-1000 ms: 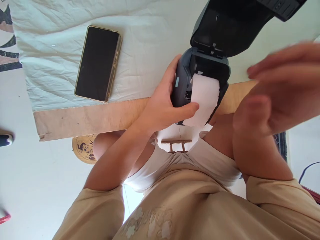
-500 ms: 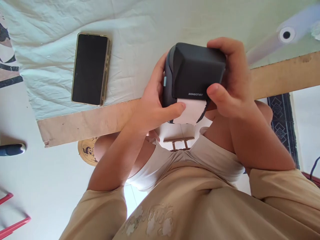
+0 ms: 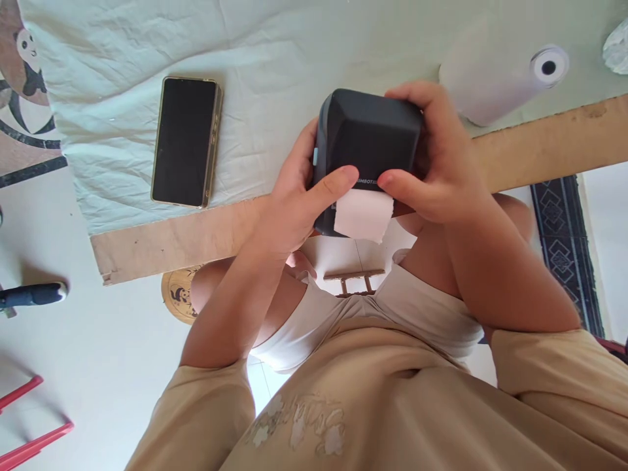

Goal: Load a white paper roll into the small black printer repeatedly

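Note:
Between my hands is a black label printer [image 3: 367, 134], held up near the table's front edge. A strip of white paper [image 3: 364, 214] with a torn end sticks out of its front slot. My left hand [image 3: 304, 186] grips the printer's left side, the thumb lying on the front just above the paper. On the opposite side my right hand [image 3: 436, 157] holds it, with the thumb on the front beside the printed lettering and fingers round the far right corner. The undersides of the printer and the fingers beneath are hidden.
A phone [image 3: 184, 140] lies face up on the pale green cloth [image 3: 260, 85]. Toward the right lies a wrapped white roll [image 3: 495, 82], with a crumpled clear object [image 3: 615, 49] beyond it. The table's bare wooden edge [image 3: 206, 232] runs in front of me.
The printer has shifted slightly left in view. My left thumb has moved off the paper up onto the printer's front, and my right thumb has slid inward. More of the paper strip shows.

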{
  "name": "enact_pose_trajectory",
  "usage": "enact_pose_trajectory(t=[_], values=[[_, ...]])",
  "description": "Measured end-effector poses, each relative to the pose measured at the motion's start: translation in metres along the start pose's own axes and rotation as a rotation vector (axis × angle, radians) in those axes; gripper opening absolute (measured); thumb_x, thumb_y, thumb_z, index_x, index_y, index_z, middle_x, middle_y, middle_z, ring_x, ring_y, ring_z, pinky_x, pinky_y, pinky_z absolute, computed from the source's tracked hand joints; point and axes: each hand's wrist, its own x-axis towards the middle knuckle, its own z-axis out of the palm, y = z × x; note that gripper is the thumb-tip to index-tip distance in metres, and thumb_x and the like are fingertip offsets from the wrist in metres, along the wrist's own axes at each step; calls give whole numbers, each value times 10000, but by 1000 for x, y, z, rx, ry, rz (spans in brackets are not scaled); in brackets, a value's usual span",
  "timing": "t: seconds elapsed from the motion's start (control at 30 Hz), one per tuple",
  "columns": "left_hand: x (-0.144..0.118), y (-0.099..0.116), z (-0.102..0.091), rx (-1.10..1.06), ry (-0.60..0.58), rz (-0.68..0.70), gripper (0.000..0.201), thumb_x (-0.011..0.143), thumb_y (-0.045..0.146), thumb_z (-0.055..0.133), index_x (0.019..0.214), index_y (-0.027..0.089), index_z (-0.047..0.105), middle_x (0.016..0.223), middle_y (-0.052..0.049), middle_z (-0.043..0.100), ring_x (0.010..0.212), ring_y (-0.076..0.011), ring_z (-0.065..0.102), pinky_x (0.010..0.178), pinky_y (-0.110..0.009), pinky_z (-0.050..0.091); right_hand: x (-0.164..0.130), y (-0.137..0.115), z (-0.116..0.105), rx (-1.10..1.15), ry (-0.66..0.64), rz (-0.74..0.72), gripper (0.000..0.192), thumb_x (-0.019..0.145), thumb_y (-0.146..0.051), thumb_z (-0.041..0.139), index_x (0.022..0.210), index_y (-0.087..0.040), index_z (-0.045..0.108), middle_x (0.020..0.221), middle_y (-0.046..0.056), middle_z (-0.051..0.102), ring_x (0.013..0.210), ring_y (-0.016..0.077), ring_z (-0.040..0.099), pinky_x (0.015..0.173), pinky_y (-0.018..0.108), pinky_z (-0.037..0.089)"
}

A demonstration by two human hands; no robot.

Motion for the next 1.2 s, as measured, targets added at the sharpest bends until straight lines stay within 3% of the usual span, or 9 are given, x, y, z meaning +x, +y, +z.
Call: enact_pose_trajectory(t=[0.1,0.2,0.33,0.5,0.67,0.8,0.93,1.03,1.2], values=[[-1,1,2,-62,-9,31,892,957,754,830,1664,266,589,1604,-113,769,1678,-524,513,1318,-589,621,0,1,-1,18,-23,-28,1030,893,-897,845,1661,-292,521,1307,31,688,891,49,554,672,167,493],[0,0,8,-122,31,62,672,1045,710,736,1526,241,723,1451,-126,818,1826,-451,351,1474,-545,505,1,2,-1,7,14,-85,931,928,-798,872,1635,-299,529,1509,30,640,826,2,508,579,145,433],[2,1,15,-235,172,50,478,1129,554,656,1482,258,784,1289,-96,849,1835,-365,393,1434,-472,529,3,9,1,14,33,-195,875,948,-830,841,1590,-327,522,1672,16,556,817,-18,530,570,151,470],[2,4,8,-289,124,22,662,1110,487,720,1748,323,656,1093,-62,876,1783,-365,508,1389,-423,550,4,19,-2,-38,-1,-362,957,895,-805,919,1657,-407,499,1693,12,540,926,37,600,684,216,566],[5,2,0,-304,84,72,363,1064,462,833,1411,359,844,926,-38,817,1759,-373,521,1471,-458,469,3,14,-4,-133,31,-415,925,915,-854,858,1669,-429,529,1668,12,561,1148,126,685,697,225,603],[6,3,5,-359,85,94,277,1135,353,674,1363,316,829,1222,-41,879,1848,-289,413,1523,-393,404,3,10,-4,-228,138,-479,836,954,-868,815,1621,-401,625,1560,63,582,1370,187,654,686,219,610],[7,4,10,-381,43,99,525,1170,454,562,1639,238,654,1500,-62,831,1840,-332,450,1511,-481,450,5,4,-3,-338,330,-590,713,960,-860,823,1418,-319,749,1152,64,549,990,65,589,616,170,440],[4,4,10,-327,17,71,647,1083,454,782,1698,325,630,1623,-20,797,1809,-371,497,1512,-471,447,6,-11,0,-327,486,-646,432,1141,-654,706,1215,-229,678,974,-19,539,707,-72,433,605,132,298],[3,3,8,-392,44,15,683,1034,328,786,1703,339,645,1531,-1,842,1761,-374,566,1447,-492,531,4,-34,2,-304,653,-415,487,1179,-682,614,1159,-196,638,1252,-29,721,905,-1,766,642,158,530]])
